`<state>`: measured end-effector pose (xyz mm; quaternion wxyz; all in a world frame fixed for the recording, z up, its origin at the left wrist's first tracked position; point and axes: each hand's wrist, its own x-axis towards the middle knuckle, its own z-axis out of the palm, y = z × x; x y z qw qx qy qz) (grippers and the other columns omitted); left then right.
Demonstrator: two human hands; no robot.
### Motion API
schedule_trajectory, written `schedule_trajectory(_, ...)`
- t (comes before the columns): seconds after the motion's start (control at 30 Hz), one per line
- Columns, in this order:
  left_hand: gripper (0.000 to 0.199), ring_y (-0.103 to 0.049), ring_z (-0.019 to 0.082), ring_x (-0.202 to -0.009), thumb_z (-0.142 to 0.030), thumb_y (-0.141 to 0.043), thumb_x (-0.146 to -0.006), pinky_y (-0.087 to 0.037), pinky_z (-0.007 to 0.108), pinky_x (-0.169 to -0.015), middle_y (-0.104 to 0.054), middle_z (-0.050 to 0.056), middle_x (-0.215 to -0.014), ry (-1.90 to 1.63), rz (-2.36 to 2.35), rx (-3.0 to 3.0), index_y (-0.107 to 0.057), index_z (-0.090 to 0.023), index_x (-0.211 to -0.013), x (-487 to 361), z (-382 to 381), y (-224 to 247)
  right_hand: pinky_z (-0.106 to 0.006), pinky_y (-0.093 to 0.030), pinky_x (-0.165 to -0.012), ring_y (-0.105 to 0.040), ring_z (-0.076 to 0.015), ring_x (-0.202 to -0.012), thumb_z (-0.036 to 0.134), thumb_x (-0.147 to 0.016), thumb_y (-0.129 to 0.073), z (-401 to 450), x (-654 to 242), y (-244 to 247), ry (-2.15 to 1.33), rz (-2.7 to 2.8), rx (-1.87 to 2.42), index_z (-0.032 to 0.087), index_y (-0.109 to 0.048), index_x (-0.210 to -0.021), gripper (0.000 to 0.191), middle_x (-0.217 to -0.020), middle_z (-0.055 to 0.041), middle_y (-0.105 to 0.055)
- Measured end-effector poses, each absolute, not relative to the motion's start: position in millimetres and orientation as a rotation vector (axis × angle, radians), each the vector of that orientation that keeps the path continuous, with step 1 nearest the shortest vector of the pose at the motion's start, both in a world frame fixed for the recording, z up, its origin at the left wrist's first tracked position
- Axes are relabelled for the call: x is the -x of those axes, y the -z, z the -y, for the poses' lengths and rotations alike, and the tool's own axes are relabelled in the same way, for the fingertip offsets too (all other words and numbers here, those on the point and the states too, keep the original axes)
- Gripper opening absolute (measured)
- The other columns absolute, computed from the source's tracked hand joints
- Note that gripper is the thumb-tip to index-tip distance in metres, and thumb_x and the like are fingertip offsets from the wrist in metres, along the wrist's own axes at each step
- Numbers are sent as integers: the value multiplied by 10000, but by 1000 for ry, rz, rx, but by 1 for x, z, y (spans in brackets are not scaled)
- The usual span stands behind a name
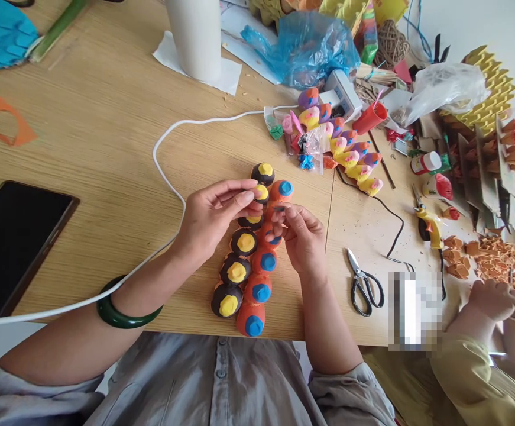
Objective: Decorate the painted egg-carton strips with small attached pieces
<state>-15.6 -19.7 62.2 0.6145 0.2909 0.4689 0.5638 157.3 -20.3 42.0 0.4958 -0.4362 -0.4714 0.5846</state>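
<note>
Two rows of painted egg-carton cups lie on the table below my hands. One row is of black cups (235,270) with yellow blobs, the other of orange cups (250,315) with blue blobs. My left hand (215,216) is over the upper black cups, thumb and forefinger brought together beside a yellow blob (261,193). Whether anything is between those fingertips is hidden. Above the orange cups, my right hand (302,236) is closed, its thumb and forefinger pinching a small dark piece (279,207).
Scissors (363,283) lie to the right, near another person's hand (496,299). A white cable (155,154) crosses the table on the left, beside a phone (15,236). Painted cups (348,158), a blue plastic bag (304,50) and a white cylinder (194,38) stand farther back.
</note>
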Motion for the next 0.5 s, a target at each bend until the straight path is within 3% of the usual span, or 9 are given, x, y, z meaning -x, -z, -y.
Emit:
schedule_trajectory(0.13, 264, -771, 169, -807, -228, -866, -757, -650, 352, -872, -821, 63, -1007, -1263, -987, -528, -803, -155, -1004, 13, 17, -64, -292, -642, -534, -637, -133, -617, 583, -908, -727, 17, -160, -43, -1453, 1075, 1048, 237, -778, -974, 357, -834, -13, -746)
schedule_trajectory(0.3, 237, -762, 147, -742, -237, -831, -797, -653, 310, -793, -820, 64, -1007, -1232, -949, -491, -811, -160, -1020, 12, 20, -66, -269, -641, -566, -640, -112, -620, 487, -883, -798, 18, -161, -42, -1405, 1118, 1009, 257, -727, -1047, 291, -850, 26, -713)
schedule_trajectory(0.5, 183, -677, 94, -685, -220, -770, -830, -617, 242, -717, -766, 33, -915, -1239, -921, -460, -827, -161, -993, 13, 19, -63, -263, -622, -574, -598, -101, -594, 507, -875, -805, 17, -161, -38, -1383, 1153, 1021, 257, -640, -1019, 332, -837, 36, -662)
